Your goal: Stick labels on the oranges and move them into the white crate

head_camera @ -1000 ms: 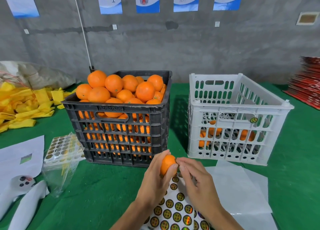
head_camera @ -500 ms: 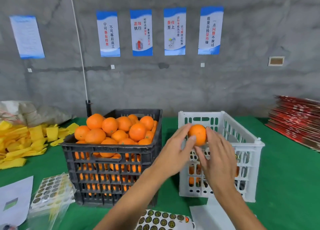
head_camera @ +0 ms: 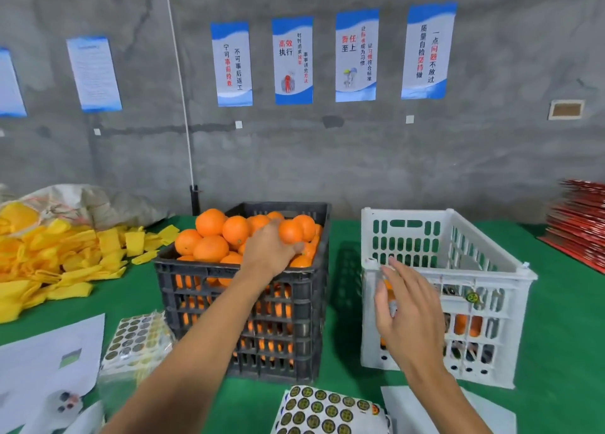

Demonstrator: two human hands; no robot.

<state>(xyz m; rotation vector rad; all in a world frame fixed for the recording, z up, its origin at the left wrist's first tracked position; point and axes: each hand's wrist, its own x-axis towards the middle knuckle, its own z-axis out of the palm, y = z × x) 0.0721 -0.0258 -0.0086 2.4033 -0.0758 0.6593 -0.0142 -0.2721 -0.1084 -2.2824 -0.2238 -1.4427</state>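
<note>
A black crate heaped with oranges stands left of centre. My left hand reaches onto the heap, with fingers and thumb curled round one orange near the top right. To the right stands the white crate, and a few oranges show through its slots. In front of the white crate's near left corner my right hand hovers with fingers spread, holding nothing. A sheet of round labels lies at the near edge between my arms.
A second label sheet in a clear bag and white papers lie at the left front. Yellow foam nets are piled at far left beside a sack. Red flat stock is stacked at far right. White paper lies under my right forearm.
The orange both hands held over the white crate has left them. My left hand moved left onto the black crate's heap; my right hand drew back and down, holding nothing.
</note>
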